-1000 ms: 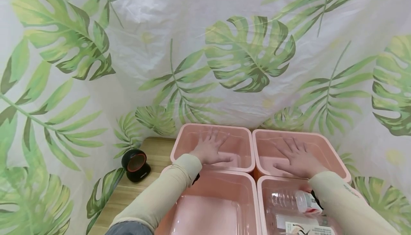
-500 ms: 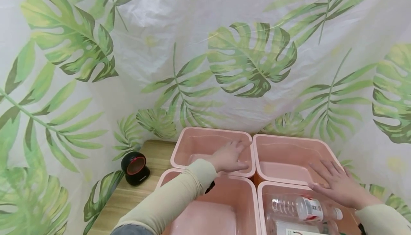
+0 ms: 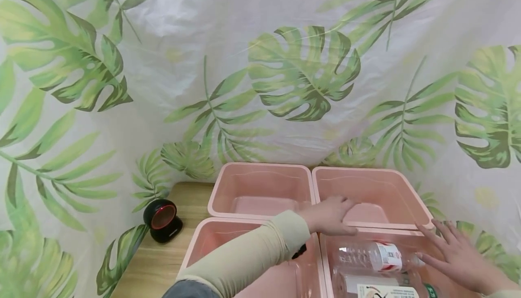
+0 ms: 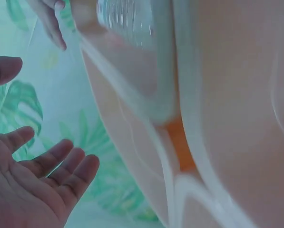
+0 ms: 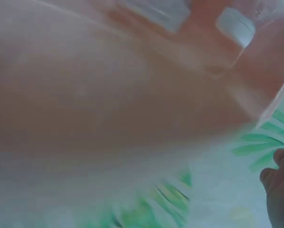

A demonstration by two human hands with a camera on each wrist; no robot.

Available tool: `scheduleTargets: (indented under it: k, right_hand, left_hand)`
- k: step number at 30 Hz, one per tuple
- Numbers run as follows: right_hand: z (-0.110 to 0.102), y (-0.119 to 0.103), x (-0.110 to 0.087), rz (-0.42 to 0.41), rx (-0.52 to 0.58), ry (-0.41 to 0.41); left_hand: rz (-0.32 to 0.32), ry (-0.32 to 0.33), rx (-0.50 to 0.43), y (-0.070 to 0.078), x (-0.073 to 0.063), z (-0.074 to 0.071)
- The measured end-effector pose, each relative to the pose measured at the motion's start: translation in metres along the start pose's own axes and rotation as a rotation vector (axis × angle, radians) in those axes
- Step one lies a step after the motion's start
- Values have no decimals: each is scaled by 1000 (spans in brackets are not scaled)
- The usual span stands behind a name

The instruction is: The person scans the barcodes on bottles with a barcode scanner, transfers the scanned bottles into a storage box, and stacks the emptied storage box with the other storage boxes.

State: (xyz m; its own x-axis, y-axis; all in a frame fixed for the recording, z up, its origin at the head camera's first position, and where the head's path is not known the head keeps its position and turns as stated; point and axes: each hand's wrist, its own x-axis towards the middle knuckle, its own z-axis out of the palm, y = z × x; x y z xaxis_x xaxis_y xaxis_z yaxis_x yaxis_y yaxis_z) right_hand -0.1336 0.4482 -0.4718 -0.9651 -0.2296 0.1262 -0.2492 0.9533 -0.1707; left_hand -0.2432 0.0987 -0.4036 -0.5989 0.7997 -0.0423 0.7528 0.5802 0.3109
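My left hand (image 3: 331,214) hovers with fingers spread over the seam between the pink bins, in front of the back right bin (image 3: 362,182). In the left wrist view the left hand (image 4: 42,180) shows an empty palm. Near the right side of the front right bin (image 3: 366,236), my right hand (image 3: 460,259) has its fingers stretched out and holds nothing. Beside its thumb, inside that bin, lies a clear plastic bottle (image 3: 368,257) with a white and red label. A second clear container with a printed label (image 3: 386,291) lies in front of it, partly cut off.
A back left bin (image 3: 260,180) and a front left bin (image 3: 215,234) adjoin the others; my left forearm partly covers the front one. A black round device (image 3: 162,221) stands on the wooden tabletop (image 3: 156,262). Leaf-patterned cloth (image 3: 301,76) hangs behind.
My left hand has swept right from the back left bin toward the back right bin. My right hand has moved from above the back right bin to the front right bin's right side.
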Motion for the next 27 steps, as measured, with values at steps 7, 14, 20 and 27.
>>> scheduleTargets:
  k: [7,14,20,27]
  right_hand:
    - [10,2,-17,-43,62,29]
    - [12,10,-32,-174,-57,65]
    - [23,17,-46,-206,-93,122]
    - [46,23,-53,-194,-79,185]
  left_hand:
    - [38,-103,67,33,17,22]
    - [52,-179,127,52,31,45]
    - [-13,-183,167,61,32,56]
    - [-26,-177,201,71,37,61]
